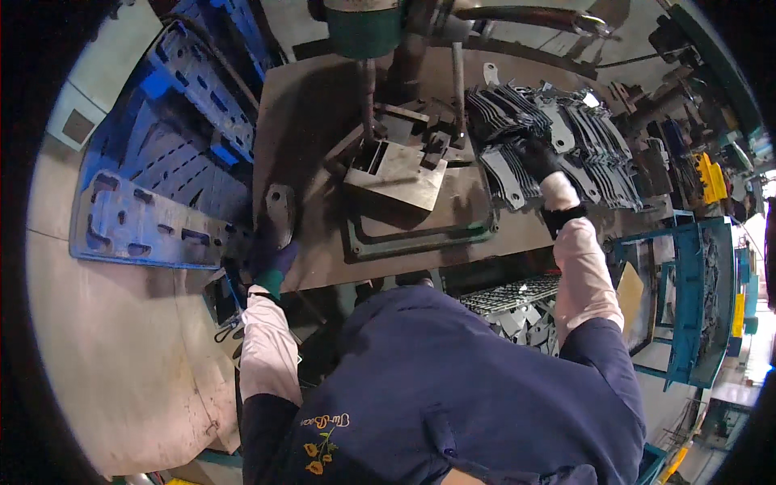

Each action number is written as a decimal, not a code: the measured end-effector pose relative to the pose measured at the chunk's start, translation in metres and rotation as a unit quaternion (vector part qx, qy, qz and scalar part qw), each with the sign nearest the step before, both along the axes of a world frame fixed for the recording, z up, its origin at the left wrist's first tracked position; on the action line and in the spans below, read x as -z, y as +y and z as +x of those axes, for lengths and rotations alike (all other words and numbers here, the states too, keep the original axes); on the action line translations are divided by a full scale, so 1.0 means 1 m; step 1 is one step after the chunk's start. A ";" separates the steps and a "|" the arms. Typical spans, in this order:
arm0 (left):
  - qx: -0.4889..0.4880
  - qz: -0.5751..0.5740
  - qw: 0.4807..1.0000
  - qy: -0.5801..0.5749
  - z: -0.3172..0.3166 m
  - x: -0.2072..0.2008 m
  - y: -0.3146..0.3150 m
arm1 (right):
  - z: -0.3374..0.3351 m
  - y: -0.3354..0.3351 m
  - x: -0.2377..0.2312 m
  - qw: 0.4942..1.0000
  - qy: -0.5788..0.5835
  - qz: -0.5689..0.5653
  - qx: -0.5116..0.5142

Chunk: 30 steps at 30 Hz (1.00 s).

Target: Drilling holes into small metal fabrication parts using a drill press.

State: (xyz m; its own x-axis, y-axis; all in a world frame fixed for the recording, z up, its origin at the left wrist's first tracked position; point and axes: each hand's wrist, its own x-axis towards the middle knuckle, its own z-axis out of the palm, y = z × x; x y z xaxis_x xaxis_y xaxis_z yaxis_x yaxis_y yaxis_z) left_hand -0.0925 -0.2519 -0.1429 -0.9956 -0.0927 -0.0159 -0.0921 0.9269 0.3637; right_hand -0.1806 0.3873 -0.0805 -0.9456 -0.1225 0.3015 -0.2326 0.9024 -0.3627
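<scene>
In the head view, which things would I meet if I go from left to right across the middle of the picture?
Blue plastic pallet → gloved left hand with a flat metal plate → rectangular steel block → gloved right hand at the pile of metal plates → teal metal rack.

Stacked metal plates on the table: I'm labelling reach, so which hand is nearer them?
Right. The right hand is at the stacked metal plates; the left hand is far to their left, touching a single plate.

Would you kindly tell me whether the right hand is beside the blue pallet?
No, the right hand is at the stacked metal plates, with the blue pallet off to the left.
</scene>
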 end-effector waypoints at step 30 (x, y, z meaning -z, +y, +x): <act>0.285 0.143 0.924 0.210 0.054 -0.064 0.171 | 0.019 0.059 0.036 0.982 0.070 -0.057 0.166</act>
State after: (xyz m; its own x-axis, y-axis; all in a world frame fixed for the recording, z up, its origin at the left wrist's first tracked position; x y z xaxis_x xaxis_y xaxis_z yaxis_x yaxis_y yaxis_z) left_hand -0.0382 -0.0807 -0.0791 -0.8046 0.3975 0.4411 0.5875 0.6408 0.4942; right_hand -0.1617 0.4462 -0.1162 -0.8758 0.2286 0.4252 0.0134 0.8920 -0.4518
